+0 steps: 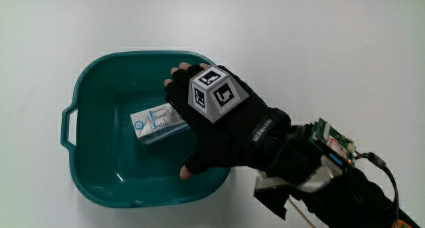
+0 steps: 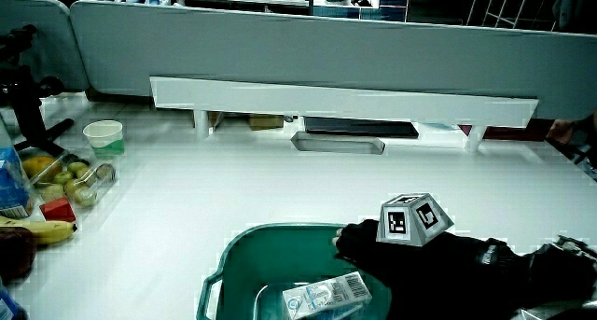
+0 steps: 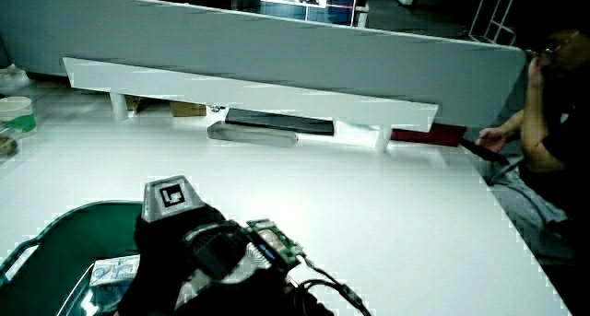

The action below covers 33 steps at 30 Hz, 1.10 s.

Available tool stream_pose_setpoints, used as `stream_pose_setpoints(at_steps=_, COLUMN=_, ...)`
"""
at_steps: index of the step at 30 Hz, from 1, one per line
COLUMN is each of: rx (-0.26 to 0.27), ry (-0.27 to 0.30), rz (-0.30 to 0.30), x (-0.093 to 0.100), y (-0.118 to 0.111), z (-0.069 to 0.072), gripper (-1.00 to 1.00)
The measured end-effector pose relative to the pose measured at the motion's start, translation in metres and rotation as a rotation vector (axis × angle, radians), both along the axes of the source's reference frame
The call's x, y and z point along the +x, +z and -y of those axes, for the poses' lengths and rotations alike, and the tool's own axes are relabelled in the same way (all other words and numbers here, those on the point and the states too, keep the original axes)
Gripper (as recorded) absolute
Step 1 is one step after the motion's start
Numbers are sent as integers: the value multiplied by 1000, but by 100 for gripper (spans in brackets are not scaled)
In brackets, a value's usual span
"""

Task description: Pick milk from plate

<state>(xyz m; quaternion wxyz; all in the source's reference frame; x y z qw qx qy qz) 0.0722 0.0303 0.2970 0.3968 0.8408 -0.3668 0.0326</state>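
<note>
A small blue and white milk carton lies on its side in a teal plastic basin with a handle on its rim. The hand, in a black glove with a patterned cube on its back, hovers over the basin and covers one end of the carton. Its fingers are spread, with the fingertips near the basin's rim and the thumb apart from the carton. In both side views the carton shows inside the basin beside the hand.
A paper cup, a clear box of fruit, a small red block and a banana sit near the table's edge. A long white shelf and a flat grey tray stand by the partition.
</note>
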Motion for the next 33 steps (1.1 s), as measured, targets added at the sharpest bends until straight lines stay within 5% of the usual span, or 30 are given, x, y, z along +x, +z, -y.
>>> stream_pose_setpoints(at_steps=8, rx=75, ry=-3, rz=-21, x=-15, y=3, z=14, gripper=0)
stream_pose_setpoints(at_steps=13, rx=37, ry=0, rz=-22, x=-25, y=3, z=26, gripper=0)
stream_pose_setpoints(at_steps=19, rx=75, ry=23, rz=-45, x=-36, y=13, z=37, gripper=0)
stream_pose_setpoints(at_steps=20, rx=35, ry=11, rz=-26, x=-39, y=16, z=39, gripper=0)
stream_pose_setpoints(at_steps=22, rx=112, ry=56, rz=-90, x=-44, y=23, z=45, gripper=0)
stream_pose_setpoints(at_steps=28, rx=18, ry=22, rz=-117, x=-66, y=36, z=56, gripper=0)
stream_pose_setpoints(at_steps=33, rx=15, ry=-1, rz=-104, x=-79, y=39, z=64, gripper=0)
